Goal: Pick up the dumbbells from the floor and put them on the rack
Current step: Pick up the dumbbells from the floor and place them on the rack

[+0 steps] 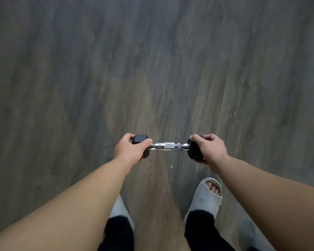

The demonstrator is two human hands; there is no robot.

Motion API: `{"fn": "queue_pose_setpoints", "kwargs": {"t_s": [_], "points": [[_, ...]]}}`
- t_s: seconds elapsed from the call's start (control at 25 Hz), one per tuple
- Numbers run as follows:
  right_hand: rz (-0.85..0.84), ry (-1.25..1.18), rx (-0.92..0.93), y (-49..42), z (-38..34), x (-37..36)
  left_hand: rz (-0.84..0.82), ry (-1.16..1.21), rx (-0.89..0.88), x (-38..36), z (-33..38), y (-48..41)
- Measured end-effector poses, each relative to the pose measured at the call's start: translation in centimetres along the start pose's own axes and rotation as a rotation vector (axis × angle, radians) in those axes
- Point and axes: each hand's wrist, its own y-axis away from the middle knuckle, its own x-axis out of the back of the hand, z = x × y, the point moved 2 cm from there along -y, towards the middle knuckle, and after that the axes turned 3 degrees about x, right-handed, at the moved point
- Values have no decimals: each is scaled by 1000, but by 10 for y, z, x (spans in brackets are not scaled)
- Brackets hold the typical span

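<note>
Single head-worn wide-angle view, looking steeply down past the forearms onto the wood-grain floor; feet at lower frame.

The whole view is filled by a grey-brown floor of wood-look planks. The grain lines run from the near edge toward the far edge and they spread a little like a fan. The middle strip of the floor is warmer and more brown, while the left and right sides look more grey and dull. The light is soft and even. Near the lower middle a small white speck lies on the floor.
</note>
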Motion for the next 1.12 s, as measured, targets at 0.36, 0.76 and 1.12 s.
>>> {"fn": "queue_pose_setpoints", "kwargs": {"t_s": [0.36, 0.76, 1.12], "points": [[-39, -69, 108, 361, -158, 23, 27, 19, -171, 256, 105, 264], [-227, -157, 300, 654, -148, -29, 189, 66, -375, 506, 49, 491], [-517, -35, 365, 840, -13, -162, 465, 93, -269, 682, -175, 597]]}}
